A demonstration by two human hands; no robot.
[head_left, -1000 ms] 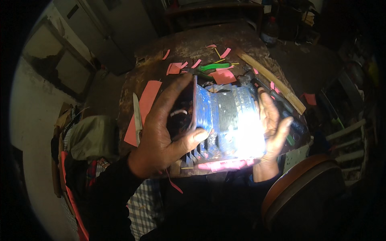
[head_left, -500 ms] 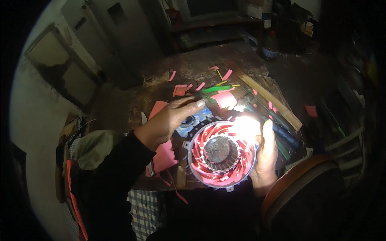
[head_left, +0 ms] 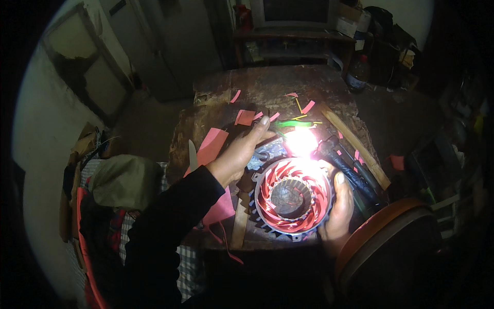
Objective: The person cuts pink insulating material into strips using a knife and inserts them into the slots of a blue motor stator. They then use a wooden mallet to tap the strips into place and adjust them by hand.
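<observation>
Right hand [head_left: 340,210] cups the round motor stator [head_left: 293,196] from its right side, thumb on the rim (red windings inside), near the workbench's [head_left: 267,87] front edge. Left hand [head_left: 241,152] rests flat and open just left-behind the stator, holding nothing, beside pink paper scraps [head_left: 212,145].

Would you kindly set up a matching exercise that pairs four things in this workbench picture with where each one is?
Things:
1. left hand
2. right hand
3. wooden slat
4. green-handled tool

Places:
A. on the right rim of the motor stator
B. lying slantwise on the right part of the table
C. stretched over the table just left of the stator's top
D. on the table beyond the bright glare

Pairs: 1-C, 2-A, 3-B, 4-D
</observation>
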